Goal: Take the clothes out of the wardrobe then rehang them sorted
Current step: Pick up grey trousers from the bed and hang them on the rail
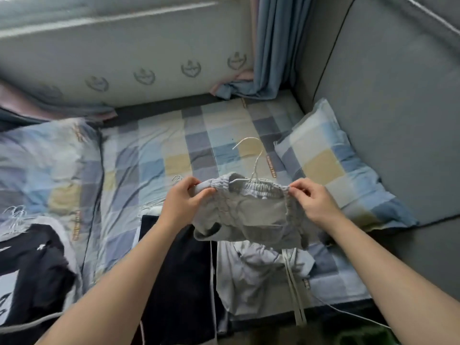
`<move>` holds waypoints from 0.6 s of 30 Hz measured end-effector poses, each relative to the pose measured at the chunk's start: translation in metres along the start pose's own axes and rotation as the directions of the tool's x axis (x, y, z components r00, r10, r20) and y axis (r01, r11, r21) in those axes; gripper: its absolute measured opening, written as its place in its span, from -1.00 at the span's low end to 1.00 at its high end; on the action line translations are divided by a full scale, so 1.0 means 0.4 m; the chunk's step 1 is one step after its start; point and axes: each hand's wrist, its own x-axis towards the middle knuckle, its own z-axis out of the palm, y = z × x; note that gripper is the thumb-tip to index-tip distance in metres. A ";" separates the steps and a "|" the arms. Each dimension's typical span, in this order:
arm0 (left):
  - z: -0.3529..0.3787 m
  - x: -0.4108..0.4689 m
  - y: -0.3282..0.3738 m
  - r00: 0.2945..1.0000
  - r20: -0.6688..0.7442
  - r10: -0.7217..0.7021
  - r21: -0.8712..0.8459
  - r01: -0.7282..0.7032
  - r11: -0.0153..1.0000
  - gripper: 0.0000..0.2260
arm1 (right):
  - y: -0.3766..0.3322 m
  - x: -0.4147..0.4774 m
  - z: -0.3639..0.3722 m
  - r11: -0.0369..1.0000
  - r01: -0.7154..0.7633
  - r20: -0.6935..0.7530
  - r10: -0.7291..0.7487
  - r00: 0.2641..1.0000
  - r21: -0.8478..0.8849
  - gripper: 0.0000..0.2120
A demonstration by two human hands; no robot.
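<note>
1. Long drawstrings (295, 297) dangle nearest, over the light grey garment (249, 277) lying on the bed (174, 135); a careless lift could snag that garment and drag it along
2. The grey shorts (249, 215) are held above the bed on a white wire hanger (258, 160). The left hand (185, 202) curls its fingers round one end of the waistband, while the right hand (315, 202) pinches the other end between thumb and fingertips; that lighter pinch may slip, letting the elastic spring off the hanger
3. Beyond, the hook points away and might catch the bedding if lowered
</note>
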 end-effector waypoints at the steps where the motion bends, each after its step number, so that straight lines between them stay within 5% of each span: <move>1: -0.019 -0.006 0.016 1.000 -0.024 0.015 0.006 -0.015 1.000 -0.77 | -0.026 -0.005 -0.006 1.000 0.027 -0.027 -0.027 0.999 -0.002 -0.79; 6: -0.100 -0.019 0.089 0.986 -0.100 0.134 -0.014 -0.136 0.991 -0.78 | -0.202 -0.026 -0.078 0.990 0.142 -0.309 -0.128 0.942 0.023 -0.85; 15: -0.244 0.022 0.208 0.844 -0.047 0.535 0.048 -0.533 0.845 -0.61 | -0.513 -0.244 -0.118 0.915 0.369 -0.710 -0.367 0.601 -0.161 -0.86; 18: -0.289 0.028 0.223 0.830 -0.021 0.557 0.104 -0.552 0.827 -0.54 | -0.582 -0.331 -0.082 0.927 0.340 -0.604 -0.364 0.709 -0.159 -0.92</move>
